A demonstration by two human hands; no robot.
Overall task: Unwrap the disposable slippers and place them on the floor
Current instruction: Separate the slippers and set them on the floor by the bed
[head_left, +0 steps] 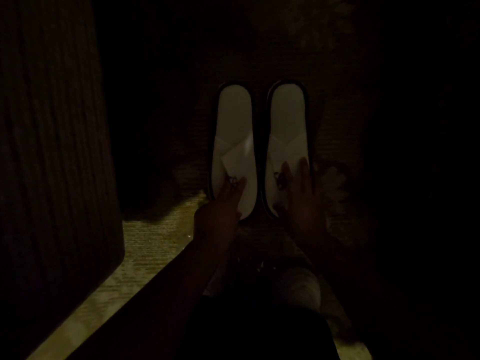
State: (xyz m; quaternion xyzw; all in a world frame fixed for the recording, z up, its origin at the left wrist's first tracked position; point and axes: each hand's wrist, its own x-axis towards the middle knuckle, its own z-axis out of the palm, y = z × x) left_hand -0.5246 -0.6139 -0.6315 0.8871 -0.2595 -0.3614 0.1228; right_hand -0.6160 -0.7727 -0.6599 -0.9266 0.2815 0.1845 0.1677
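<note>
1. Our left hand (220, 203) lay flat, fingers spread, on the toe end of the left white cloth slipper with dark trim (233, 141).
2. Our right hand (301, 196) rested open-palmed on the strap of the right matching slipper (287, 133), gripping nothing.
3. We counted two slippers, side by side and nearly touching, heels pointing away from us on the dim patterned carpet (153, 245).
4. We saw a dark ribbed panel (52, 152) edging the floor at left; open carpet lay between it and the slippers.
5. We could not make out the far right in the darkness.
</note>
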